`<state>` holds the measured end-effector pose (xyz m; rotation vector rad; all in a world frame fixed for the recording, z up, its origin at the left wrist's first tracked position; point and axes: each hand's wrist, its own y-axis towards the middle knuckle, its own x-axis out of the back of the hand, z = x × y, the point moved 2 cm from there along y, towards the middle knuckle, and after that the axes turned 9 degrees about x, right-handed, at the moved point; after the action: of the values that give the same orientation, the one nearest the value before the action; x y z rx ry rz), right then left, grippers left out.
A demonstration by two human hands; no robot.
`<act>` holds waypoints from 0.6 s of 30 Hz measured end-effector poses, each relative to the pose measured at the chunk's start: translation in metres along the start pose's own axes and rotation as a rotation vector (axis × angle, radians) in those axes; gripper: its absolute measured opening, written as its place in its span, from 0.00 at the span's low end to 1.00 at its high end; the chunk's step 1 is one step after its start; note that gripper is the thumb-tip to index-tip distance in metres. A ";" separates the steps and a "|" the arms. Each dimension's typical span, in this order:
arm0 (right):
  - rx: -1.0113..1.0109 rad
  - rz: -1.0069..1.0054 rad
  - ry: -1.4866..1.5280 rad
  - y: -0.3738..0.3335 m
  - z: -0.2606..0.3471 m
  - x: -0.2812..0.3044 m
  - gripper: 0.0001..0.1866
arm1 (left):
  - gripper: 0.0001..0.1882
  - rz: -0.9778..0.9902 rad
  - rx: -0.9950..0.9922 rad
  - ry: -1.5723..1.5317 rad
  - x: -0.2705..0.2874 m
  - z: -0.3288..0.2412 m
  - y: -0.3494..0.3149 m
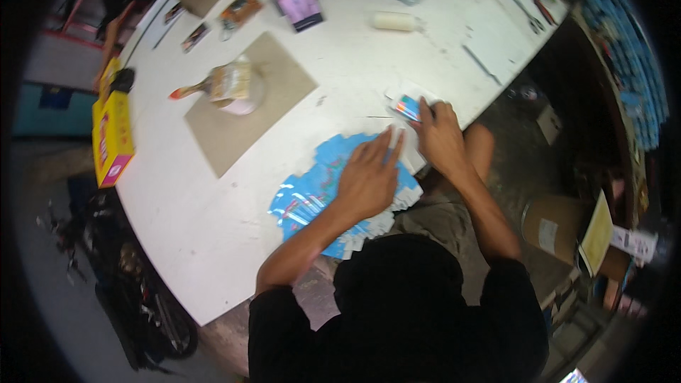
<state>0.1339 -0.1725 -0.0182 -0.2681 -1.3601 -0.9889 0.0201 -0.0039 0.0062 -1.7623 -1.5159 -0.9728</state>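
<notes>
Brush (pixel 227 83) across tub (pixel 247 105), left grip (pixel 368 179) loose on blue cartons (pixel 303 202), right grip (pixel 441 138) around packet (pixel 407 107)

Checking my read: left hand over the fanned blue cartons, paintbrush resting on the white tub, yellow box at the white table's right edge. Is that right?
One thing's off: the head view shows the yellow box at the white table's left edge. The left hand is over the fanned blue cartons, and the paintbrush rests on the white tub.

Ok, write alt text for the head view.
A left hand lies over fanned blue printed pieces; the right hand touches a small blue piece at a white table. Nearby, a brush rests on a whitish tub on a brownish board.
</notes>
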 end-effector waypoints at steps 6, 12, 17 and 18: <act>-0.172 0.317 0.630 -0.020 0.021 0.003 0.10 | 0.44 0.100 -0.102 0.196 -0.003 -0.001 -0.004; -0.241 -0.304 0.031 0.054 -0.152 0.037 0.19 | 0.35 0.097 -0.039 0.204 0.005 -0.007 -0.003; -0.477 -0.006 -0.294 0.067 -0.296 0.055 0.58 | 0.32 0.065 -0.053 0.163 -0.006 -0.001 0.000; -0.515 0.100 -0.255 0.072 -0.304 0.055 0.62 | 0.31 0.056 -0.052 0.162 -0.007 0.000 0.000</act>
<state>0.3890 -0.3606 -0.0184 -0.8656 -1.2831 -1.2407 0.0193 -0.0075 0.0002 -1.7080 -1.3449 -1.1077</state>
